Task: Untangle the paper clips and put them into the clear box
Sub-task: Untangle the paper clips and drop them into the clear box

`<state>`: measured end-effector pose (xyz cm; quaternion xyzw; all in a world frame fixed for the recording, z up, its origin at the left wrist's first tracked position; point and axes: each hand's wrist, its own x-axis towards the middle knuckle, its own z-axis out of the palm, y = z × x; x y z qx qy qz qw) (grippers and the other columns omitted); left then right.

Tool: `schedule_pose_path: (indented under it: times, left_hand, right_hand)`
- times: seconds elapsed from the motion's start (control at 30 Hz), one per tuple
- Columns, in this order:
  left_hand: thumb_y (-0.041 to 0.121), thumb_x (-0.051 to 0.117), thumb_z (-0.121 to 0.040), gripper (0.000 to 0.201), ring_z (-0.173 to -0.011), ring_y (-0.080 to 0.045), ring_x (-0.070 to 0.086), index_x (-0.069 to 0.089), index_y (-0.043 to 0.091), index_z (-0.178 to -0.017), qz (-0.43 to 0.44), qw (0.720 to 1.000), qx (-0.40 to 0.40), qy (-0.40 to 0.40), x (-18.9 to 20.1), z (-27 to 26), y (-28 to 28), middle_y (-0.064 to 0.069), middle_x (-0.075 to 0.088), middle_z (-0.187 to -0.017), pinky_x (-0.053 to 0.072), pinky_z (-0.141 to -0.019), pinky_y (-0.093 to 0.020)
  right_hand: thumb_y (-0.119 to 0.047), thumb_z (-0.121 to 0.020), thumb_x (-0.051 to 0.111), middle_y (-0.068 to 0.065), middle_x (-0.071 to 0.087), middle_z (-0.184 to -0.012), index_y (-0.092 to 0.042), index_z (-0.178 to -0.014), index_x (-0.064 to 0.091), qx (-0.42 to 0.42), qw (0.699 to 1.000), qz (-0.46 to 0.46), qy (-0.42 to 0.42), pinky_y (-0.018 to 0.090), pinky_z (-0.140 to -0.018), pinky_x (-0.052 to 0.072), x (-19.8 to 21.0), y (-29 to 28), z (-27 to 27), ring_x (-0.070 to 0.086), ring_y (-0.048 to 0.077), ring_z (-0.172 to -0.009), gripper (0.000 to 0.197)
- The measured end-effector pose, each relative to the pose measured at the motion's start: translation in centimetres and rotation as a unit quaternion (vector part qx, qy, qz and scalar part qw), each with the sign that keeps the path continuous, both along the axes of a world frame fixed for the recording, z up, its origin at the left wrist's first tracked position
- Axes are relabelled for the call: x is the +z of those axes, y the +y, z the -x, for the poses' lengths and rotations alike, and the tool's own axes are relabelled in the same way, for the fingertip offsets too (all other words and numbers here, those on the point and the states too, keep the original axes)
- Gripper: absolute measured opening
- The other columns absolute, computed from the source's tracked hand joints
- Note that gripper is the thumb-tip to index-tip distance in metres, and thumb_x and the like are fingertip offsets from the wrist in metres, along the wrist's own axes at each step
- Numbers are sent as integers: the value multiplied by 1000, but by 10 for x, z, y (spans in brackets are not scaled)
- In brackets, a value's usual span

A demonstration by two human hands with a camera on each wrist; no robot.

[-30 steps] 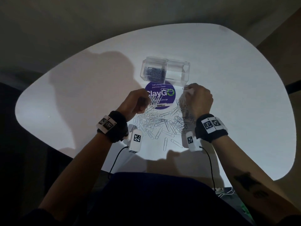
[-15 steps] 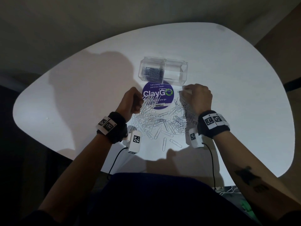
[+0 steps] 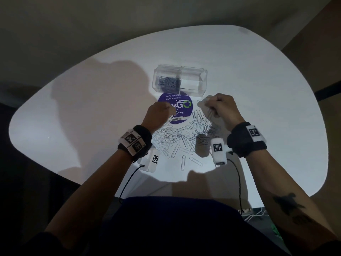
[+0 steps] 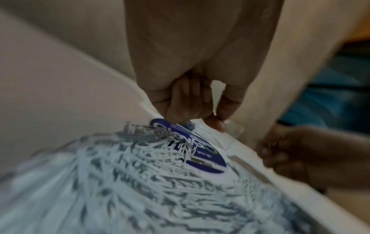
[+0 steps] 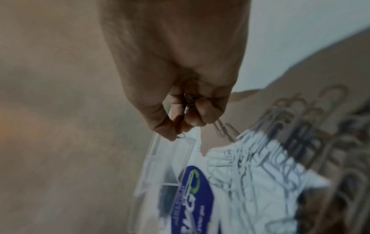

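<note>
Pulling silver wire paper clips (image 3: 177, 137) apart above the white counter (image 3: 258, 89)
Left hand (image 3: 158, 115) and right hand (image 5: 186, 110) each pinch clips; next, probably drop freed ones into the clear plastic box (image 3: 180, 81)

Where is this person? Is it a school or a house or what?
Probably an office or shared workspace, though I can't be sure. There's a white rounded table, a big pile of paper clips, and a round purple sticker that says to keep pantries clean, the kind of notice a workplace puts up.
</note>
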<state>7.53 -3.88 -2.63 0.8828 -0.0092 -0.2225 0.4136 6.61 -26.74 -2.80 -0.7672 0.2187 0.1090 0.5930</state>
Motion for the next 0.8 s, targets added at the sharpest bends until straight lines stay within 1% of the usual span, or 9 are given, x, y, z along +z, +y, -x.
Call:
schedule_pose_path:
  times: [0.07, 0.13, 0.23, 0.3, 0.37, 0.5, 0.6, 0.7, 0.8]
  left_hand:
    - [23, 56, -88, 22, -74, -17, 61, 71, 8, -83, -61, 988, -98, -106, -6, 1, -10, -1, 71, -83, 47, -68, -32]
    - [20, 61, -85, 11, -72, -11, 60, 71, 17, -84, -52, 981, -108, -152, -9, 2, -21, 10, 67, -77, 47, -66, -31]
    - [23, 60, -89, 16, -86, -17, 64, 70, 23, -102, -129, 948, -177, -230, -16, -1, -42, 8, 70, -86, 39, -65, -24]
    - [25, 57, -93, 25, -100, -24, 64, 64, 26, -117, -168, 931, -212, -246, -21, -4, -52, 1, 71, -106, 47, -75, -32]
    - [28, 57, -94, 28, -103, -26, 64, 62, 26, -122, -192, 925, -222, -242, -25, -8, -55, -1, 70, -113, 49, -78, -37]
    - [21, 54, -95, 14, -86, -27, 65, 66, 21, -101, -233, 902, -260, -256, -23, -10, -57, -2, 70, -92, 51, -67, -36]
    - [18, 51, -92, 14, -79, -26, 63, 64, 17, -95, -239, 897, -283, -242, -22, -9, -58, -2, 68, -85, 48, -66, -34]
    - [27, 62, -85, 10, -76, -16, 58, 65, 18, -87, -181, 925, -293, -162, -22, -9, -50, 3, 68, -84, 44, -70, -30]
    - [21, 71, -79, 15, -57, -5, 47, 62, 13, -69, -48, 975, -206, -64, -19, -9, -34, 7, 59, -65, 39, -60, -25]
  right_hand:
    - [3, -83, 62, 2, 58, -53, -10, -63, 54, -34, 991, -129, 12, 22, -44, 35, 1, -6, 9, 50, 15, -47, 25]
    - [6, -83, 58, 12, 56, -61, -7, -67, 51, -49, 978, -201, 16, 24, -44, 34, 0, -11, 16, 51, 19, -49, 21]
    - [8, -83, 50, 16, 53, -73, -7, -67, 46, -73, 963, -259, 10, 24, -46, 38, -1, -16, 27, 49, 18, -54, 22]
    - [11, -81, 44, 13, 57, -71, -10, -64, 42, -74, 958, -276, 8, 24, -48, 41, -3, -16, 32, 49, 19, -55, 27]
    - [14, -77, 40, 10, 56, -65, -11, -62, 36, -68, 963, -261, 13, 23, -44, 35, -5, -15, 37, 46, 19, -50, 30]
    - [12, -64, 37, 13, 46, -67, -11, -59, 36, -51, 957, -285, -16, 28, -48, 20, -9, -10, 39, 36, 19, -49, 24]
    - [2, -68, 41, 11, 39, -67, -12, -59, 37, -54, 940, -338, -9, 29, -48, 14, -3, -7, 36, 25, 19, -52, 17]
    - [-17, -85, 52, 0, 32, -52, -17, -61, 32, -86, 944, -315, 36, 27, -44, 11, 6, -7, 34, 20, 15, -47, 31]
    - [-24, -96, 58, -3, 29, -49, -21, -63, 30, -128, 965, -229, 14, 25, -44, 13, 3, -13, 34, 23, 12, -43, 43]
